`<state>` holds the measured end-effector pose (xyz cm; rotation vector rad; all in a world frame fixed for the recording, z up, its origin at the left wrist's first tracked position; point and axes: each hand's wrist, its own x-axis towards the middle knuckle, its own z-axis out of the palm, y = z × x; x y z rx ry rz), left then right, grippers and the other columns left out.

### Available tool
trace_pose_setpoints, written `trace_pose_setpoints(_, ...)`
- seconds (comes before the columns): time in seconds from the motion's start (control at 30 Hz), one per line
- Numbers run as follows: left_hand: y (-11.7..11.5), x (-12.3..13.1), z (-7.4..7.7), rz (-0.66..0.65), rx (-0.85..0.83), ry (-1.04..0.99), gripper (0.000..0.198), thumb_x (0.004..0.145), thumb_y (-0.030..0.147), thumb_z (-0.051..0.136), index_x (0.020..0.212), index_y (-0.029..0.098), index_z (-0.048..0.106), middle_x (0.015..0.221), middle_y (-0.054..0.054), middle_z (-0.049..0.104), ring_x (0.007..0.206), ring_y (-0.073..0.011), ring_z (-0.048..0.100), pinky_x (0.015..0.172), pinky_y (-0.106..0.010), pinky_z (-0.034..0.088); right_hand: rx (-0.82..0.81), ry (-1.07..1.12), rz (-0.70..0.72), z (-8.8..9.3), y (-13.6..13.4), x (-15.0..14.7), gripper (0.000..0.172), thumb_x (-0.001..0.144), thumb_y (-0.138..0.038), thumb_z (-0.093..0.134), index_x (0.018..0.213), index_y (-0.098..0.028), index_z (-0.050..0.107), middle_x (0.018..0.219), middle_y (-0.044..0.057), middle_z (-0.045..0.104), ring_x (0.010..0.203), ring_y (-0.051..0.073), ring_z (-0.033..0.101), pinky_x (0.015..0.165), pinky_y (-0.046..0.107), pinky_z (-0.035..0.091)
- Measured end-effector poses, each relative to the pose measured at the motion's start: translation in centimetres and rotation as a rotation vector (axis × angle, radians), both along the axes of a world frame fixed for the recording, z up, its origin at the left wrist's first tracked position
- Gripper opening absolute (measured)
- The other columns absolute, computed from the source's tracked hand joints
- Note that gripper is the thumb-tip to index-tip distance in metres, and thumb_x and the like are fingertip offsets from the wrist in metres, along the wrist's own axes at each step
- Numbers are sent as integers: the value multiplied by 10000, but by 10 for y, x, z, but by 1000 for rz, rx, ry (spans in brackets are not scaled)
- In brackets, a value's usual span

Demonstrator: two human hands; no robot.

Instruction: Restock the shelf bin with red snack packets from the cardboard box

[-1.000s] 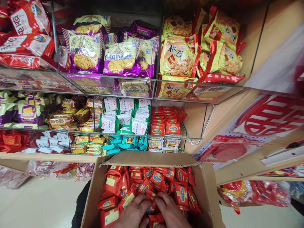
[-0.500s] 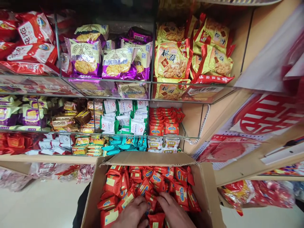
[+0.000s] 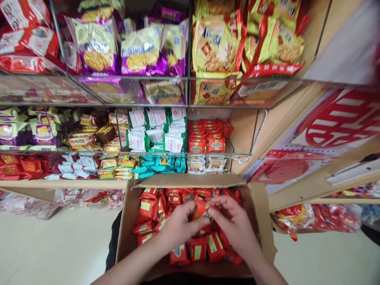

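Observation:
Just above the packets in an open cardboard box (image 3: 190, 181), a red snack packet (image 3: 202, 209) is held between both hands. My left hand (image 3: 181, 223) grips its left side with thumb and fingers. On the other side, the thumb and fingers of my right hand (image 3: 231, 215) close on its right end. Beneath the hands lie many more red packets (image 3: 198, 249) with yellow labels, loosely heaped in the box. Matching red packets (image 3: 215, 144) stand stacked in rows in a shelf compartment straight ahead.
Clear shelf fronts (image 3: 219, 154) run across just beyond the box. White-and-green packets (image 3: 157, 118), teal packets (image 3: 162, 164) and yellow biscuit packs (image 3: 216, 47) fill other compartments. A wooden side panel (image 3: 285, 142) rises on the right. Plastic bags (image 3: 323, 219) lie low at right.
Both hands have risen from among the packets in the box and now hold one red packet between them. The view has shifted, so the shelves appear higher.

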<state>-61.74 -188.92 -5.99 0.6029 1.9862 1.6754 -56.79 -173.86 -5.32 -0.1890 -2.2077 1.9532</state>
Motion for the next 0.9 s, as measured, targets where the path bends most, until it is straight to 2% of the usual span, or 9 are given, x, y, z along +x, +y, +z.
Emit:
trace_pose_setpoints(0.13,4,-4,6,7,203,-146,292,697,265,687,943,158,573,783,-1,618,739,-129,559,698,-239,440,-233,-25,-32,5,6,-10,163,705,-283,670,832,-214,596,812,-3,643,760,123,581,700,241,466)
trace_pose_setpoints(0.2,4,-3,9,36,280,-230,314,681,282,707,935,164,566,765,0,620,722,-128,568,690,-241,442,-297,-9,-75,5,8,-13,189,701,-289,678,861,-228,597,832,-7,641,785,121,574,711,239,459)
trace_pose_setpoints(0.3,5,0,11,78,368,-301,299,681,285,713,917,176,564,745,5,633,692,-121,575,675,-239,442,-247,-33,-70,6,6,-13,244,711,-332,668,920,-226,598,858,5,626,806,132,559,696,238,452)
trace_pose_setpoints(0.43,4,1,14,97,460,-323,316,713,254,691,989,202,546,852,-4,649,726,-108,576,686,-228,433,-107,-63,37,4,3,-9,200,754,-382,607,798,-188,599,704,-12,573,639,111,511,589,223,425)
trace_pose_setpoints(0.53,0,1,14,83,412,-306,212,743,292,655,913,179,598,811,-8,650,728,-115,569,693,-233,436,23,1,36,2,2,-7,166,770,-356,583,779,-191,603,703,-14,582,638,115,516,590,224,424)
trace_pose_setpoints(0.63,-6,2,11,145,349,-338,162,730,303,665,824,172,655,720,9,647,690,-116,558,696,-238,437,136,46,54,2,-1,-6,146,780,-322,567,737,-191,614,724,0,612,685,133,548,641,238,437)
trace_pose_setpoints(0.7,-7,4,7,200,360,-384,142,719,279,677,826,185,680,733,12,659,709,-119,565,739,-248,433,132,55,49,0,-5,-5,144,783,-322,565,743,-192,611,737,7,617,708,141,560,669,246,445)
trace_pose_setpoints(0.8,-7,8,2,271,415,-432,143,711,261,685,837,192,691,770,1,677,748,-126,574,777,-257,428,-18,-29,43,-8,-13,-4,213,773,-357,578,914,-198,583,823,25,627,741,153,578,670,256,465)
trace_pose_setpoints(0.9,-5,11,-1,354,436,-437,145,697,287,696,795,181,683,732,-1,669,724,-119,563,729,-238,434,-95,-108,131,-18,-18,-1,294,764,-382,589,988,-198,544,911,40,629,810,173,584,687,267,467)
